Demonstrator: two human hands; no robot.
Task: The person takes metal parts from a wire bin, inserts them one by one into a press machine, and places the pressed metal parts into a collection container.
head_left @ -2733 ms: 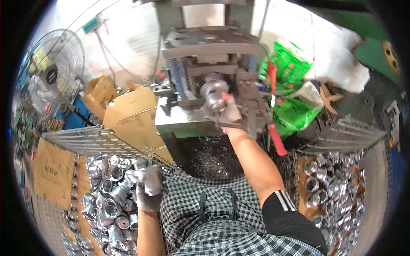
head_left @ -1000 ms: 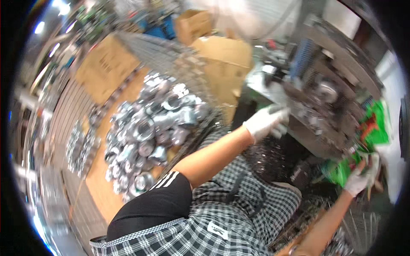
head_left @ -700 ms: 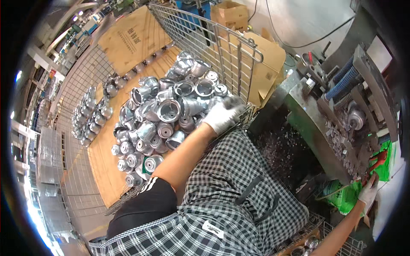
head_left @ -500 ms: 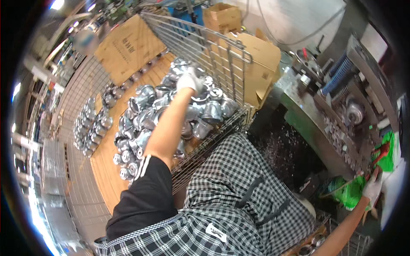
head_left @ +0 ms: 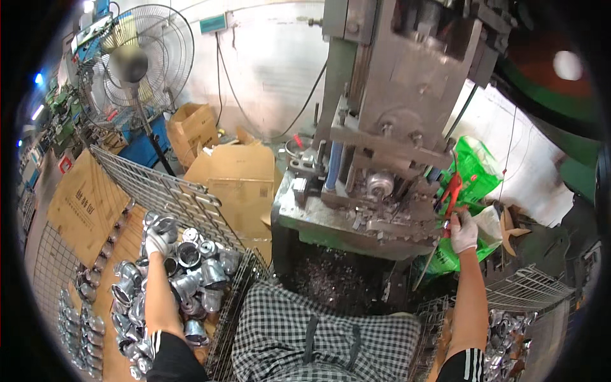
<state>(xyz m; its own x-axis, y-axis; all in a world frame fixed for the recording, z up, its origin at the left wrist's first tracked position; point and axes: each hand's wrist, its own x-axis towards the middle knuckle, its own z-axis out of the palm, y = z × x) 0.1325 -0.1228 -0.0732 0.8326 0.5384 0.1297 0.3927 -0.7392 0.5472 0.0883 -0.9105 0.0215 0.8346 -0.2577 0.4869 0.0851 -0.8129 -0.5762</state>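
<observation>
Evidently, the left hand (head_left: 156,244), in a white glove, has its fingers curled around a shiny cup-shaped metal casting (head_left: 160,223), which shows just beyond the fingertips. The right hand (head_left: 465,233), also in a white glove, has bent fingers right beside the lower part of a red handle (head_left: 453,193); whether they grip it, I cannot tell.

Below the left fingers and to their right lies a heap of similar castings (head_left: 184,286), inside a wire-mesh cage (head_left: 191,191). To the left of those fingers leans a printed cardboard panel (head_left: 88,207), with rows of castings (head_left: 83,331) under it. Beyond them, farther from the body, stand a cardboard carton (head_left: 238,175) and a pedestal fan (head_left: 130,63).

To the left of the right fingers, one more casting (head_left: 380,183) sits in a metal press (head_left: 407,95), above a surface (head_left: 331,219) strewn with scrap. Just past the right fingers are green plastic bags (head_left: 474,169). Below them, alongside the forearm, more castings (head_left: 506,331) lie by a second wire-mesh cage (head_left: 531,286). Between the two hands, nearer the body, a black-and-white checked apron (head_left: 273,334) covers the lap.
</observation>
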